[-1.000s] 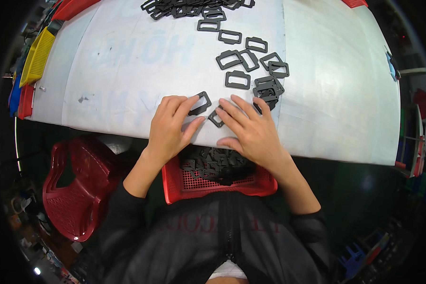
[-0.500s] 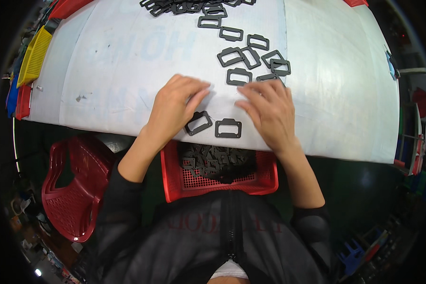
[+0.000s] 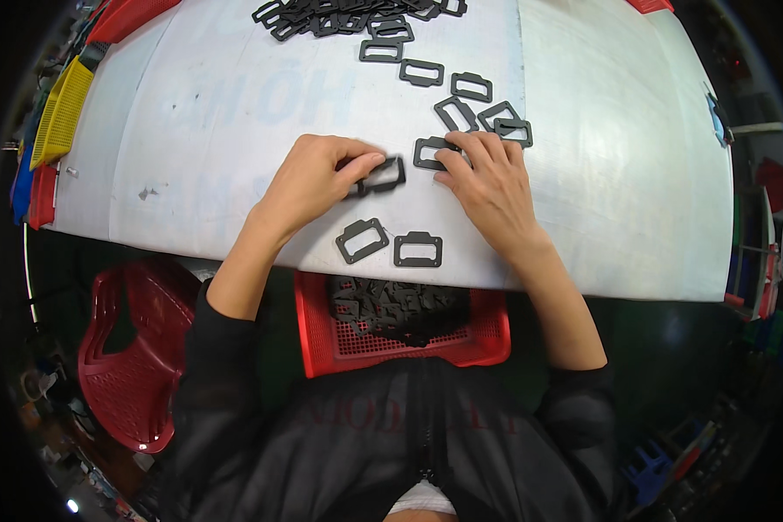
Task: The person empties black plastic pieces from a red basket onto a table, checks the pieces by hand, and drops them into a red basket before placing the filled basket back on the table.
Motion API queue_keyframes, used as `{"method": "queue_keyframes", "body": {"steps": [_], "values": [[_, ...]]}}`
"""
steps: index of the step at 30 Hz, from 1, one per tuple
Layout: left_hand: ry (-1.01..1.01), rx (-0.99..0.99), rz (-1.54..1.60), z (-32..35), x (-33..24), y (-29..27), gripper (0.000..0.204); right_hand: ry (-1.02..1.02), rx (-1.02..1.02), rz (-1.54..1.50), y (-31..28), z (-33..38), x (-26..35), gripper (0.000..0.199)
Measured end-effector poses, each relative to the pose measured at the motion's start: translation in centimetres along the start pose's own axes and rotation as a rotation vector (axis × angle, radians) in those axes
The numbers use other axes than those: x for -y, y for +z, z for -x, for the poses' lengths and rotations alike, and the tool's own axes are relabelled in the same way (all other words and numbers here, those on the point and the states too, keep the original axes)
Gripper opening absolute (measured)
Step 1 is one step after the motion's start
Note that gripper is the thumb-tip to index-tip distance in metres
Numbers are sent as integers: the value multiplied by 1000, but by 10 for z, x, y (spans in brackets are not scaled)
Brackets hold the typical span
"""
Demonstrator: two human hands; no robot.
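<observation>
My left hand (image 3: pixel 317 178) is closed over the white tabletop, pinching a black rectangular plastic frame (image 3: pixel 395 177) between thumb and fingers; the held part blurs a little. To its right, my right hand (image 3: pixel 494 178) has its thumb and bent fingers at the right end of another black frame (image 3: pixel 424 153) lying on the table. Its fingers cover part of that piece. Nearer to me, two more frames lie flat and side by side near the table edge: a tilted one (image 3: pixel 362 241) and a straight one (image 3: pixel 418 250).
Several loose frames (image 3: pixel 422 72) trail back to a dark pile (image 3: pixel 322 16) at the far edge. Below the table's front edge, a red basket (image 3: pixel 317 348) holds many dark pieces. A dark red chair (image 3: pixel 135 383) stands left; a yellow basket (image 3: pixel 63 104) is at the table's left edge.
My left hand, empty before, now holds a frame. A frame that lay beyond my right hand is gone from its place. My right hand has come down onto the frame beside it.
</observation>
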State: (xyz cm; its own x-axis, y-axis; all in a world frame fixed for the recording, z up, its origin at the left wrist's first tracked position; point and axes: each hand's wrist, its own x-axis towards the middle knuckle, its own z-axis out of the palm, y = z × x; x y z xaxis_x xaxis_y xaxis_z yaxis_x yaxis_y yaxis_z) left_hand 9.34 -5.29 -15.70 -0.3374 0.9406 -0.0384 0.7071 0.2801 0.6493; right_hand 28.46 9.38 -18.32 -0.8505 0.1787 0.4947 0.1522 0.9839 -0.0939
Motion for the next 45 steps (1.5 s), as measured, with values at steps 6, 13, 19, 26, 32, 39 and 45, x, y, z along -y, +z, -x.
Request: {"method": "queue_keyframes", "body": {"steps": [6, 13, 19, 26, 32, 39, 45], "values": [[457, -461, -326, -73, 6, 13, 30, -22, 2, 118, -2, -12, 15, 7], [591, -364, -575, -113, 16, 28, 26, 256, -72, -35, 6, -26, 10, 21], [204, -191, -178, -67, 15, 4, 17, 236, 80, 374, 20, -28, -6, 30], [488, -495, -455, -120, 59, 5, 33, 99, 105, 462, 7, -39, -9, 34], [434, -462, -562, -118, 59, 4, 24, 330, 92, -377, -1, -53, 0, 19], [-139, -190, 71, -63, 19, -16, 16, 298, 255, -580, -6, -58, 0, 22], [369, -264, -55, -32, -12, 17, 29, 435, 216, -155, 2, -60, -72, 44]]}}
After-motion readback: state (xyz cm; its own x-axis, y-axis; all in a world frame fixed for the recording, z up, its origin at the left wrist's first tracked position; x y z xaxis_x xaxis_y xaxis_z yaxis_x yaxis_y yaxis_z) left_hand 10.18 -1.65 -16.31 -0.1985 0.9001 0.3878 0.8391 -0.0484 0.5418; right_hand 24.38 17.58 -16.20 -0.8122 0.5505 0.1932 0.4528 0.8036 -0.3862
